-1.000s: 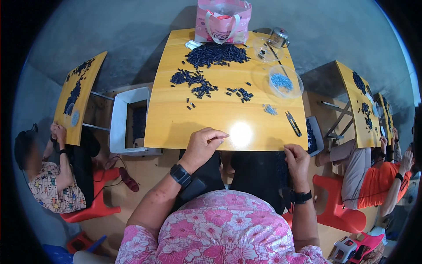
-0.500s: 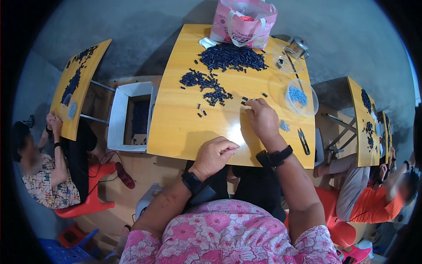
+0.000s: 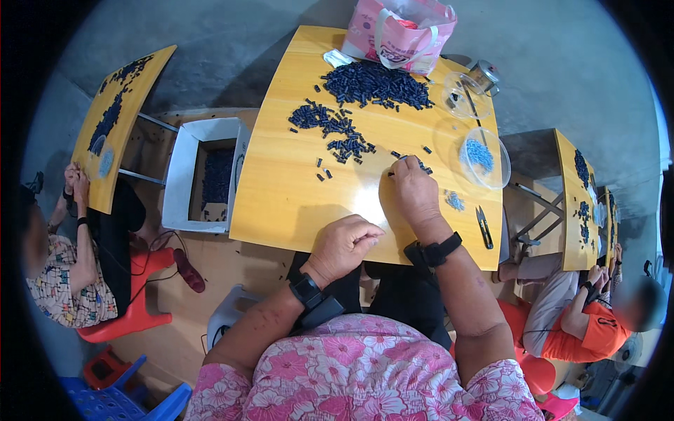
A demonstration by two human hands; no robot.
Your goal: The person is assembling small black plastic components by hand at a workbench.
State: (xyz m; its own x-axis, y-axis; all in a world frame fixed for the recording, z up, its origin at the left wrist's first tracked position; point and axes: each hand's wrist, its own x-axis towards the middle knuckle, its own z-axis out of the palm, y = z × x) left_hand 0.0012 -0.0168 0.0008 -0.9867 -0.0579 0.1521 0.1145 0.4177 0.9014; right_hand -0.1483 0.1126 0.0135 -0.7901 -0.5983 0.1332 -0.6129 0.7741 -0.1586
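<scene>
The right hand, a little right of centre in the head view, reaches down with fingers bent and fingertips at a small cluster of dark pieces. Its back hides the fingertips, so whether a piece is grasped cannot be told. The left hand, lower centre by the near edge of the desk, is loosely curled with thumb close to forefinger; anything pinched there is too small to make out.

To do this pick-up well, the right hand would best take one piece between thumb and forefinger tips, across its short side, without sweeping neighbours away. The cluster is thin, so single pieces should come away more easily than from the scattered group at centre left or the big pile at upper centre. The heap of small blue-grey bits lies just right of the right wrist; the forearm should be lifted clear of it and of the black snips farther right, rather than dragged sideways.
</scene>
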